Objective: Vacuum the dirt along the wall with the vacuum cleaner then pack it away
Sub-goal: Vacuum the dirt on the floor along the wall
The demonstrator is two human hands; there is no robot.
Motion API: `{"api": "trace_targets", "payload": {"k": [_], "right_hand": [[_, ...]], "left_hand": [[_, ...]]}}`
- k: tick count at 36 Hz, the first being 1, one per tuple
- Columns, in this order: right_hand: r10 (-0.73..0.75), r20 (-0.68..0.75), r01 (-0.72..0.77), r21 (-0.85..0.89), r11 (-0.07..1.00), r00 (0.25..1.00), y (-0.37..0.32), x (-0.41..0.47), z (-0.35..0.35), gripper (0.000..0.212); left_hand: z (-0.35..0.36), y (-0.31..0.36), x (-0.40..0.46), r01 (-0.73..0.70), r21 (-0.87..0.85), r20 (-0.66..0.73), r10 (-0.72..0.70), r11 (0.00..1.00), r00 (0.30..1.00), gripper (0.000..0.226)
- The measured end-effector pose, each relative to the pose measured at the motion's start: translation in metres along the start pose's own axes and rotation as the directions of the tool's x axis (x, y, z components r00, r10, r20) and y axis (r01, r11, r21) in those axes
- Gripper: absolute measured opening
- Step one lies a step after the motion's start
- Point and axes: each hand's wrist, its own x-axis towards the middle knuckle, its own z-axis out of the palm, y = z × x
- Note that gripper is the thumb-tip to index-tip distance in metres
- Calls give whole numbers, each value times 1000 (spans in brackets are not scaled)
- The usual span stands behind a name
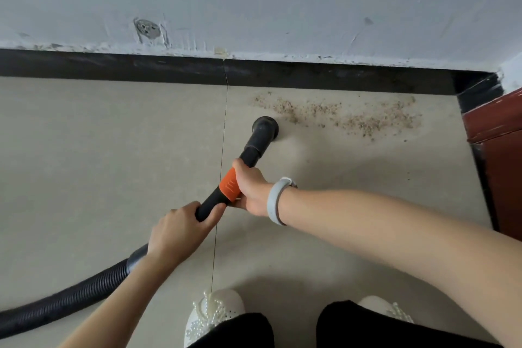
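A black vacuum wand with an orange collar [229, 183] points down at the beige tiled floor. Its round nozzle [265, 128] rests on the tile at the left end of a strip of brown dirt [347, 117] that lies along the black skirting [197, 69] of the white wall. My right hand [251, 188] grips the wand at the orange collar. Lower on the handle, my left hand [178, 230] is closed around the wand where the ribbed black hose [70, 298] joins it. The hose runs off to the lower left; the vacuum body is out of view.
A dark red wooden door or cabinet [497, 155] stands at the right, in the corner where the dirt ends. My two white shoes [214, 311] are on the floor at the bottom. A tile joint runs from the skirting toward my left foot.
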Motion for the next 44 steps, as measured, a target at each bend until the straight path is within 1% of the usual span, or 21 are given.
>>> {"api": "trace_targets", "payload": {"k": [3,6,13,15,18,21,26,28,30,33,36,38,41,44], "right_hand": [[35,-59,-34,4,999,998,28,-4,-9,45],[53,-106,-53,10,999,993,49,-8,-19,40],[38,-178,-43,-20,999,983,48,-1,-8,42],[39,-153,-46,-42,998,987,39,1,-1,39],[48,-62,-52,-69,996,997,20,3,11,34],[51,-2,-51,-101,994,999,5,6,20,36],[50,55,-38,-195,980,997,-7,11,31,34],[30,65,-14,-243,970,997,-15,11,39,33],[-9,52,24,-306,952,999,-24,14,45,36],[-88,22,90,-362,928,996,-40,22,47,42],[-157,-25,137,-368,920,987,-58,20,42,37],[-191,-76,146,-393,908,979,-66,20,35,39],[-187,-130,119,-411,904,974,-67,21,21,49],[-161,-147,95,-377,921,976,-60,21,6,48]], "left_hand": [[15,-4,-18,-30,-22,61,31,999,998,48],[25,-9,-30,-60,0,98,59,998,993,48],[20,-15,-23,-53,12,43,53,999,998,51],[15,-18,-19,-31,-22,21,32,999,999,52],[8,-19,-14,16,-72,-26,-18,997,1000,53],[2,-18,-11,60,-86,-62,-65,995,996,54],[1,-16,-9,124,-123,-85,-135,985,987,56],[0,-16,-5,157,-166,-75,-171,974,982,58],[-4,-14,4,176,-231,-47,-192,957,980,60],[-12,-5,23,159,-287,-18,-171,945,985,61],[-20,10,40,126,-291,-7,-134,948,991,62],[-23,20,47,104,-290,10,-106,951,994,62],[-22,30,48,77,-286,47,-66,955,997,61],[-14,35,44,49,-273,63,-33,961,997,62]]}}
